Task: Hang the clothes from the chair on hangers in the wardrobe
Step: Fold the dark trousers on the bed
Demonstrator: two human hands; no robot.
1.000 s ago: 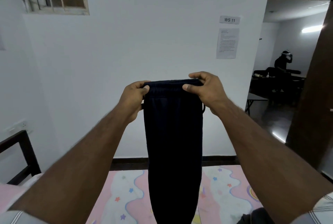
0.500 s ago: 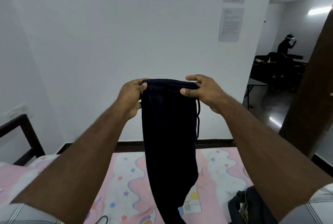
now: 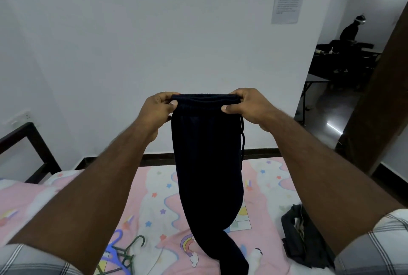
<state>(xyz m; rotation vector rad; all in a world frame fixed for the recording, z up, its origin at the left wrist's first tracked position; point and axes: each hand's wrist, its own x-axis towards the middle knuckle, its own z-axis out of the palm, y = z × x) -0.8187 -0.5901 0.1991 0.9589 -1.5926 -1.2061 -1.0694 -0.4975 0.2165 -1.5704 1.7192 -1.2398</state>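
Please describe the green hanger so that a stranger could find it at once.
Look at the pink bed sheet, near its front left part. A few hangers lie there together. The green hanger has its hook pointing up; the blue hanger lies against its left side.

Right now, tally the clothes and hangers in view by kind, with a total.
Dark navy drawstring trousers, held up by the waistband in the left hand and right hand: 1
Dark garment heap on the bed: 1
Green hanger: 1
Blue hanger: 1
Total: 4
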